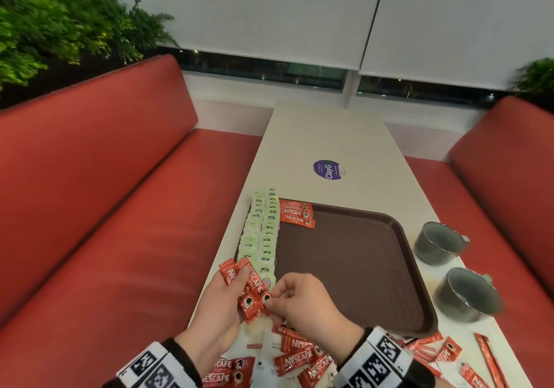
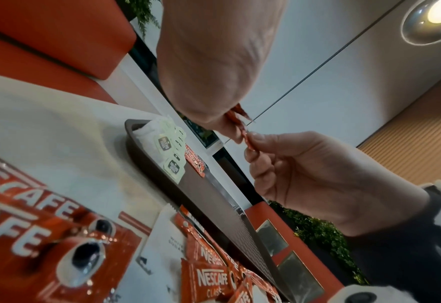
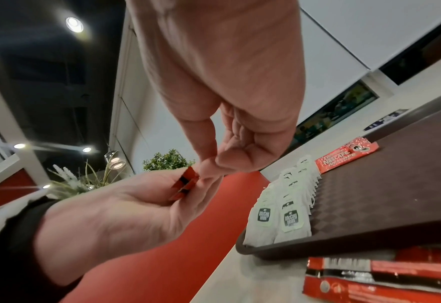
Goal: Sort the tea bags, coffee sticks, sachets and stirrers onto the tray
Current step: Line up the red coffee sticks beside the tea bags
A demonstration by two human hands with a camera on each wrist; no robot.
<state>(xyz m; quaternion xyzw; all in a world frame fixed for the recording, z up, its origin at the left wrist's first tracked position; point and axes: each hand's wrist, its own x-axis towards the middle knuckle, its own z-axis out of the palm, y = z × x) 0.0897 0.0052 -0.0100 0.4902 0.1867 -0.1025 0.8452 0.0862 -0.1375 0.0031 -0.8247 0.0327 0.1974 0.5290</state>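
My left hand [image 1: 230,294] grips a small bunch of red Nescafe sachets [image 1: 247,285] just off the tray's near left corner. My right hand [image 1: 272,299] pinches the lower end of one sachet in that bunch; the right wrist view shows the same sachets [image 3: 184,184] between both hands. The brown tray [image 1: 353,282] carries two rows of green-tagged tea bags [image 1: 263,231] along its left side. A few Nescafe sachets [image 1: 296,215] lie at its far left corner. More loose red sachets [image 1: 299,357] and white sugar sachets [image 1: 265,347] lie on the table near me.
Two grey cups [image 1: 437,243] [image 1: 467,294] stand right of the tray. Long red sticks [image 1: 491,357] lie at the near right. A round purple sticker [image 1: 328,169] sits on the white table [image 1: 329,135] beyond the tray. Red benches flank the table.
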